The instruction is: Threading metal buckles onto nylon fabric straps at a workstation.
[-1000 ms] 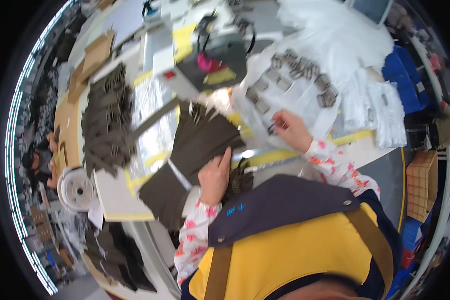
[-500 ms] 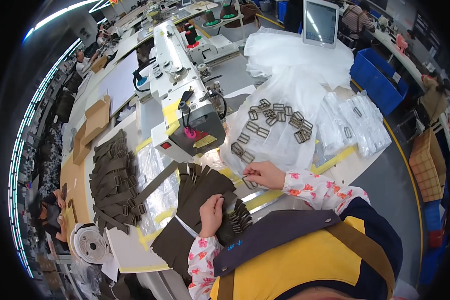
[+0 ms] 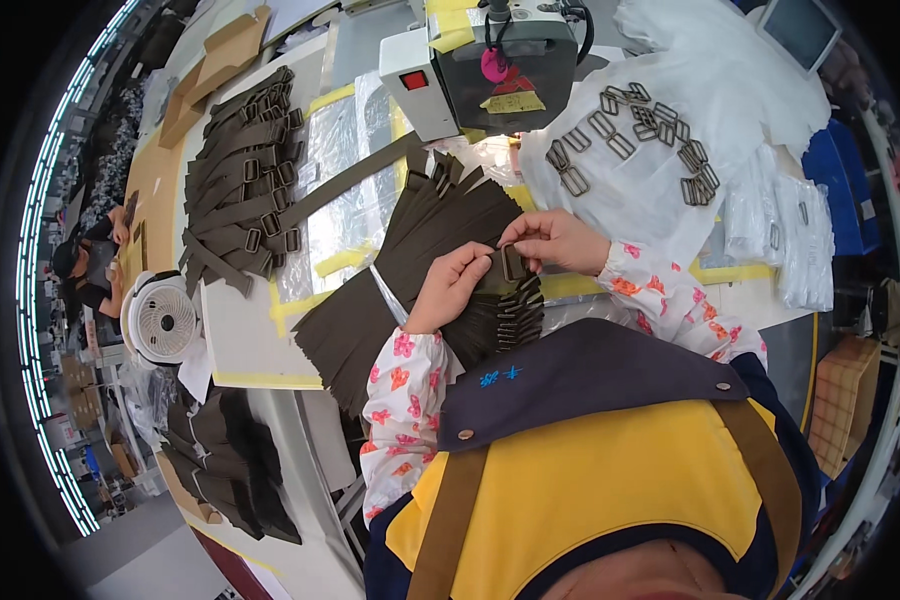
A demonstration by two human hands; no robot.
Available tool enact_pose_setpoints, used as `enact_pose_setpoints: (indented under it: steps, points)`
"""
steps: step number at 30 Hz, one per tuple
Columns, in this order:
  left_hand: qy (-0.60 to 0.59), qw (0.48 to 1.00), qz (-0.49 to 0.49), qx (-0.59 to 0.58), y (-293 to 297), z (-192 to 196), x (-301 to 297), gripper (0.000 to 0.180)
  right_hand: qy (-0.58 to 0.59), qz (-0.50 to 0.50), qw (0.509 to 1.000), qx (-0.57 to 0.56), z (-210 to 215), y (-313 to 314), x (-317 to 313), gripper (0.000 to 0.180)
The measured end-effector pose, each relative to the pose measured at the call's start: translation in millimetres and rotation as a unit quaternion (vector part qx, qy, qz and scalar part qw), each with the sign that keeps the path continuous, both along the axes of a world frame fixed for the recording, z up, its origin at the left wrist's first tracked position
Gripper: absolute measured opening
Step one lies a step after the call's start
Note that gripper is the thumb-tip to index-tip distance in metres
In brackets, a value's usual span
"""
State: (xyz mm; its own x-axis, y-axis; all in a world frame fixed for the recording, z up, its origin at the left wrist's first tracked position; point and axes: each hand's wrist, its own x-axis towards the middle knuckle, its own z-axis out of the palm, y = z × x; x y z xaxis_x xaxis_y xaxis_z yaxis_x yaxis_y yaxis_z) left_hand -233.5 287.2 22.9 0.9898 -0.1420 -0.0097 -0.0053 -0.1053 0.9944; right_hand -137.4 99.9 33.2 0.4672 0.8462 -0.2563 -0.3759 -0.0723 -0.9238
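My left hand [image 3: 448, 290] pinches the end of a dark olive webbing strap [image 3: 488, 280] in front of my body. Close beside it, my right hand [image 3: 562, 243] grips a rectangular metal slide buckle [image 3: 508, 266] between thumb and fingers. Buckle and strap end meet between the hands; whether the strap passes through a slot I cannot tell. Beneath both hands fans a thick stack of dark straps [image 3: 360, 325], with several folded or buckled ends [image 3: 515, 318] below the right hand. Loose buckles [image 3: 611, 135] lie on white plastic sheeting [image 3: 660, 175] to the far right.
A sewing machine head [image 3: 510, 85] stands just beyond the hands. Straps with buckles [image 3: 240, 175] are heaped at the left, one strap [image 3: 345, 180] running toward the machine. A white fan [image 3: 162, 318] sits at the left table edge, a cardboard box [image 3: 205, 70] behind.
My right hand has brought a buckle left from beside the plastic sheeting to the strap end at my left hand. The view has tilted down toward my body.
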Motion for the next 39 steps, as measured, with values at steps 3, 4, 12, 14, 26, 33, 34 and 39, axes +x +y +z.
enact_pose_setpoints:
  steps: [3,4,12,14,26,33,34,39]
  points:
    - [-0.023,0.993,-0.038,0.11,-3,8,-1,0.012,0.027,-0.01,1.0,-0.003,-11,5,-7,0.012]
    - [-0.043,0.993,0.011,0.114,-6,5,-3,0.013,0.021,-0.035,0.999,0.001,-15,13,-12,0.012]
    - [-0.103,0.961,0.252,0.054,-30,1,-11,0.023,0.028,-0.02,0.997,-0.065,3,33,-25,0.018]
    - [-0.137,0.957,0.247,0.07,-31,-2,-11,0.023,0.056,-0.008,0.998,-0.034,-3,34,-26,0.019]
    - [-0.271,0.911,0.128,0.282,-11,32,-13,0.007,-0.194,-0.014,0.98,-0.035,-20,37,-14,0.016]
    - [-0.067,0.972,0.187,0.122,-1,9,-40,0.009,-0.336,-0.046,0.941,0.014,-54,60,-22,0.014]
    - [-0.047,0.967,0.173,0.181,0,10,-39,0.009,-0.198,-0.003,0.98,-0.01,-45,56,-25,0.014]
    - [-0.03,0.938,0.127,0.321,-3,25,-36,0.012,-0.141,0.008,0.99,-0.029,-48,58,-33,0.016]
